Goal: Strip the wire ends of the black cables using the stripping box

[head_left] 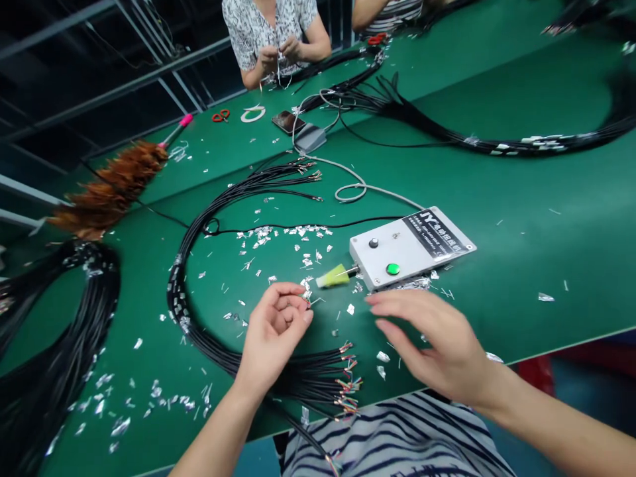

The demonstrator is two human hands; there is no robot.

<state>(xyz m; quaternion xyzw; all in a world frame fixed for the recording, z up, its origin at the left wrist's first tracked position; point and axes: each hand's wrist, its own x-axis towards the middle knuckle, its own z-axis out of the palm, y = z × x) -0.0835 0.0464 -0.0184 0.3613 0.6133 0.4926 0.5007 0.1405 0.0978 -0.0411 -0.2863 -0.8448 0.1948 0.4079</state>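
From my end I count one bare left hand (273, 328) and one bare right hand (437, 341); one flat silver-grey metal box (387, 255) carrying one round green button (393, 269), one round black knob (373, 243) and one small metal toggle (396, 236); one yellow-green tapered tip (335, 275); at least four thick bundles of black sheathed cable (181, 262); two pairs of red-handled scissors (220, 116); one flat white ring (253, 118); one dark rectangular phone (288, 122); one grey wedge-shaped pedal (311, 140); one pink-ended brown feathery duster (116, 182); two co-workers (273, 30); silver foil scraps (263, 232) too many for me to count.
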